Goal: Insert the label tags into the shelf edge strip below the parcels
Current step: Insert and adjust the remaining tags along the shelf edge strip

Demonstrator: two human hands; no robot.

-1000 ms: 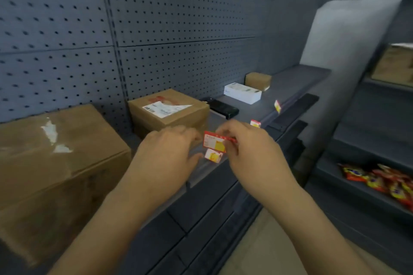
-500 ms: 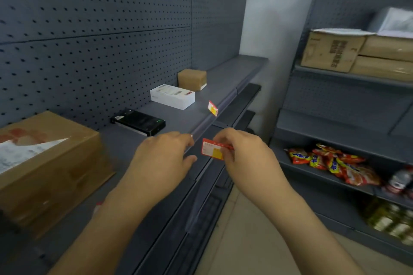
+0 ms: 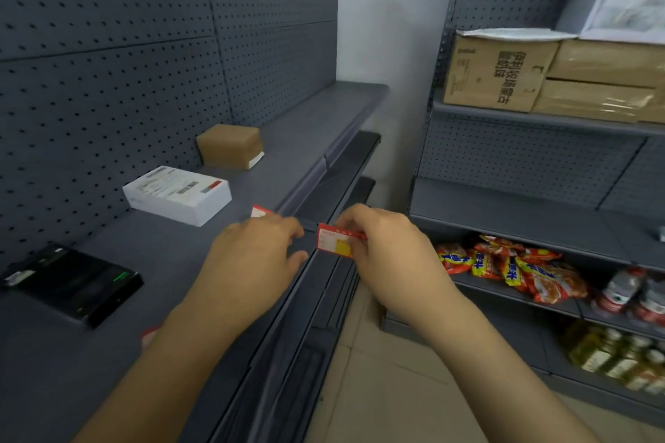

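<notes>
Label tag [image 3: 336, 240], red and yellow, is pinched at its right edge by the right hand [image 3: 387, 252], just off the shelf edge strip [image 3: 306, 180]. Left hand [image 3: 252, 259] hovers beside it, fingers loosely curled, grasping nothing. A second tag [image 3: 259, 211] sits behind it.

From my feed, the shelf [image 3: 295, 140] and its perforated back panel [image 3: 144, 47] look like matt grey painted metal, while the edge strip [image 3: 306, 176] shows a smoother, faintly shiny plastic look. The label tag [image 3: 336, 240] in my right hand [image 3: 388, 248] reads as thin red and yellow card. The brown parcel [image 3: 230, 145] is dull cardboard, the white box [image 3: 178, 195] smooth paperboard, the black box [image 3: 72, 280] glossy, and the snack packets [image 3: 511, 266] shiny plastic film.
</notes>
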